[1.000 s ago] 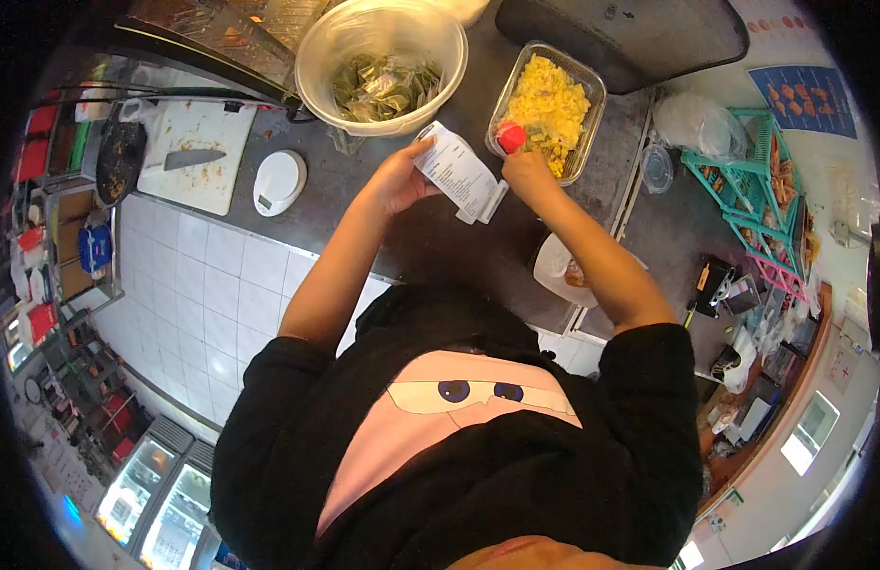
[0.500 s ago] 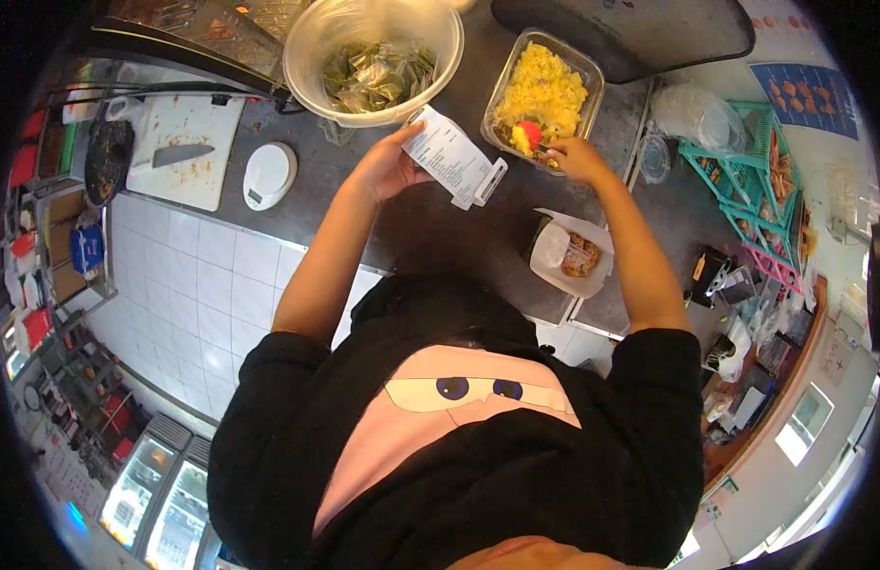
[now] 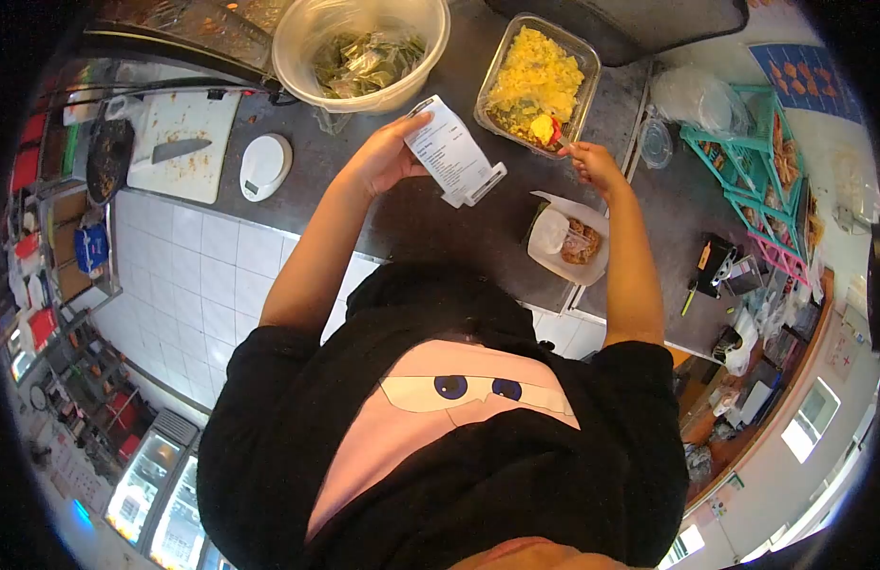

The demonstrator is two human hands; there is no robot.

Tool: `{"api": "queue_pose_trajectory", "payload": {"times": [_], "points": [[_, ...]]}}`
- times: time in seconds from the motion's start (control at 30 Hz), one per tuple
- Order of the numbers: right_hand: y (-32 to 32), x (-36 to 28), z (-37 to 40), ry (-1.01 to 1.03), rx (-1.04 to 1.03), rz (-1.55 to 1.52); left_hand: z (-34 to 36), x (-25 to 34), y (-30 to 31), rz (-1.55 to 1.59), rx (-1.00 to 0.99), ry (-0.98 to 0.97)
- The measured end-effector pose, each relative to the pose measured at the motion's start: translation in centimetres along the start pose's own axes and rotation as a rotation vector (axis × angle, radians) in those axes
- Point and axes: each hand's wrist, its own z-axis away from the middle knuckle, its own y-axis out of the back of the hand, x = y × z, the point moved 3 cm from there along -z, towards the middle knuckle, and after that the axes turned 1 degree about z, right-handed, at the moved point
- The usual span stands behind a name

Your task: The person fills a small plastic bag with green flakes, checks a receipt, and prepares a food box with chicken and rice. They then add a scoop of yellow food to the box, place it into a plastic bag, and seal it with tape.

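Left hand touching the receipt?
Touching. Head view: the left hand pinches the receipt at its edge, fingers overlapping the paper, no gap. The right hand holds a spoon, clear of it.

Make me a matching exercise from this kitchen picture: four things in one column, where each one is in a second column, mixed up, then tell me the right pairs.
Things
1. receipt
2. red spoon
3. knife
4. white scale

Places
A. on the cutting board
B. in the right hand, at the rim of the container of yellow food
C. in the left hand
D. on the dark counter, beside the cutting board

Pairs: 1-C, 2-B, 3-A, 4-D.
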Motion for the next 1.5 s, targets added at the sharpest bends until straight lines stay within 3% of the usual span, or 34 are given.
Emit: {"api": "queue_pose_trajectory", "payload": {"times": [0.07, 0.17, 0.27, 0.37, 0.47, 0.57, 0.67, 0.73, 0.77, 0.8, 0.9, 0.93, 1.03, 1.07, 1.13, 1.23, 1.33, 1.43, 1.47, 1.5], "points": [[-0.3, -0.3, 0.8, 0.02, 0.067, 0.059, 0.5, 0.1, -0.3, -0.118, 0.039, -0.054], [0.0, 1.1, -1.9, 0.232, 0.254, 0.318, 1.4, 1.0, -1.2, -0.256, 0.081, -0.181], [-1.0, -0.8, -0.4, 0.293, 0.336, 0.566, 2.6, 1.8, -1.7, -0.302, -0.008, -0.256], [-0.6, 0.1, -2.0, 0.395, 0.403, 0.619, 4.6, 3.0, -3.1, -0.263, -0.039, -0.32], [-0.1, 0.3, -1.1, 0.117, 0.232, 0.296, 5.9, 4.8, -2.3, -0.218, -0.084, -0.412], [0.5, 1.1, -0.9, 0.035, 0.25, 0.218, 7.9, 8.9, -2.3, -0.149, -0.101, -0.603], [-1.0, -1.4, 2.0, 0.23, 0.459, 0.676, 10.7, 13.1, -2.2, -0.162, 0.067, -0.763], [-2.2, -1.6, 2.1, 0.622, 0.561, 0.955, 11.3, 14.9, -1.3, -0.197, 0.135, -0.856], [-2.9, -1.6, 2.2, 0.823, 0.605, 1.093, 11.4, 15.1, -1.1, -0.213, 0.099, -0.788], [-4.0, -3.5, 3.2, 0.866, 0.603, 1.292, 11.8, 15.0, -1.0, -0.23, 0.065, -0.719], [-5.6, -3.5, 1.3, 0.989, 0.486, 1.471, 10.9, 12.4, -1.8, -0.445, -0.041, -0.41], [-6.1, -3.6, 1.2, 0.988, 0.474, 1.478, 9.4, 10.0, -1.3, -0.512, -0.005, -0.308], [-8.3, -3.8, 1.7, 0.953, 0.464, 1.474, 3.4, 2.3, -2.9, -0.37, -0.447, 0.068], [-9.0, -3.8, 2.0, 0.919, 0.475, 1.452, 1.1, -0.4, -2.3, -0.366, -0.369, 0.133], [-10.0, -3.5, 1.2, 0.795, 0.476, 1.35, -5.2, -5.9, -0.1, -0.336, -0.197, 0.031], [-9.7, -3.5, 1.1, 0.69, 0.518, 1.118, -11.6, -8.6, 1.4, -0.728, -0.071, -0.166], [-9.3, -4.1, 1.8, 0.608, 0.519, 1.017, -12.3, -8.3, 0.1, -0.931, -0.001, -0.369], [-10.0, -4.2, 1.3, 0.802, 0.463, 0.892, -11.9, -7.7, -0.7, -1.009, 0.004, -0.345], [-10.2, -4.2, 0.9, 0.796, 0.437, 0.884, -11.6, -7.4, -1.0, -1.146, -0.007, -0.39], [-10.7, -4.3, 0.8, 0.754, 0.423, 0.9, -12.2, -8.0, -0.6, -1.082, -0.036, -0.351]]}}
